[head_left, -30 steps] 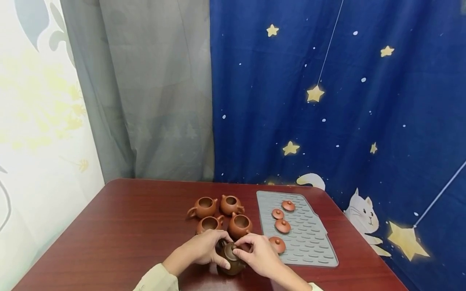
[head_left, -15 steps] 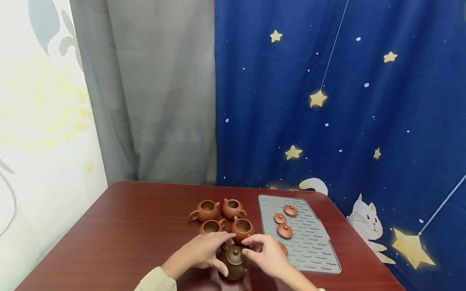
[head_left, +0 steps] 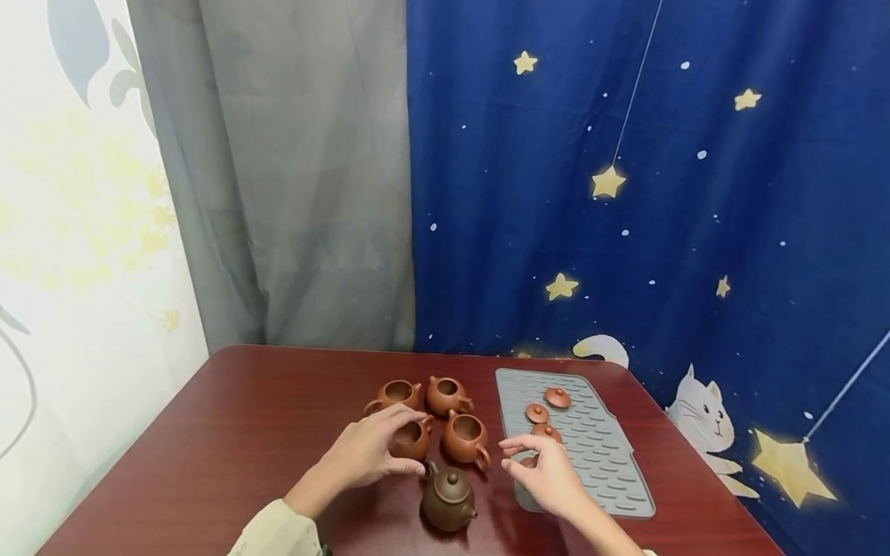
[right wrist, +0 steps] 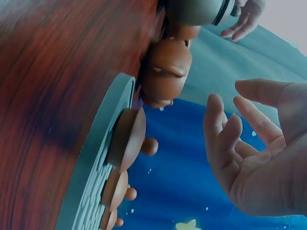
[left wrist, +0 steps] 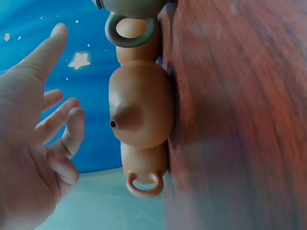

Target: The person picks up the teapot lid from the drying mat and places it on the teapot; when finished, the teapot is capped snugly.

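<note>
Watching remotely, I judge one covered, four left: the dark brown teapot (head_left: 448, 506) stands lidded on the counter (head_left: 243, 417) between my loosely open, empty left hand (head_left: 363, 454) and right hand (head_left: 552, 475), while four reddish teapots (head_left: 462, 449) sit lidless beyond and four reddish lids (head_left: 558, 398) lie on the grey mat (head_left: 601, 455).

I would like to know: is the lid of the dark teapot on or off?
On. In the head view, the lid sits on top of the dark teapot, its knob pointing upward.
</note>
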### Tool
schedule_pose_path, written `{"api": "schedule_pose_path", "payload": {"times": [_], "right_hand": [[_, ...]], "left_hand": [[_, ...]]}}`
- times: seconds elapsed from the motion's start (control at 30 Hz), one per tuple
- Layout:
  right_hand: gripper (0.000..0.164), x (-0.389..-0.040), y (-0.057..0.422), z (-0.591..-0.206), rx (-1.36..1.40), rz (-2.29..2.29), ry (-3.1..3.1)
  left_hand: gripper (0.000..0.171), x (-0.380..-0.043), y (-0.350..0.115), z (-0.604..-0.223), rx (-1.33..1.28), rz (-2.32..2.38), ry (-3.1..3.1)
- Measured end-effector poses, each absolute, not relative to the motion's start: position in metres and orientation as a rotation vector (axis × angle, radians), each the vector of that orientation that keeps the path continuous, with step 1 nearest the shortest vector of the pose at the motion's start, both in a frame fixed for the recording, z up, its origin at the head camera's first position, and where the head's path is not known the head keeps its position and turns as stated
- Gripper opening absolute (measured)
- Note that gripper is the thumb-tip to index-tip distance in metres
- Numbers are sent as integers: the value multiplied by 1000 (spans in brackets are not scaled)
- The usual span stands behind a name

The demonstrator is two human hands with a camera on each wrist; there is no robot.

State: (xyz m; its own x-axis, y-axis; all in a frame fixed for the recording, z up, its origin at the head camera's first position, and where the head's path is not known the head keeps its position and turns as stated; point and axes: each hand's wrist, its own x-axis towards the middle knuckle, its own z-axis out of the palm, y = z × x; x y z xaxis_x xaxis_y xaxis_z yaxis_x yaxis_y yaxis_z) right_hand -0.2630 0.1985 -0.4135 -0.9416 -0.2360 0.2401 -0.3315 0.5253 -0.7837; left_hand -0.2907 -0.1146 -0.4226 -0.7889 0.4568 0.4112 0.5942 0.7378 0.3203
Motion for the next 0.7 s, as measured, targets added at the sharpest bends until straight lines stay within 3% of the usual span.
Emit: {"api": "schedule_pose_path", "payload": {"times": [0.4, 0.7], "right_hand": [[16, -272, 226, -415, 398, 1187, -2661], [18, -282, 241, -424, 326, 1073, -2758]], "left_hand": [[74, -305, -124, -435, -503, -678, -2715], [70, -311, -125, -438, -493, -713, -2765]]}}
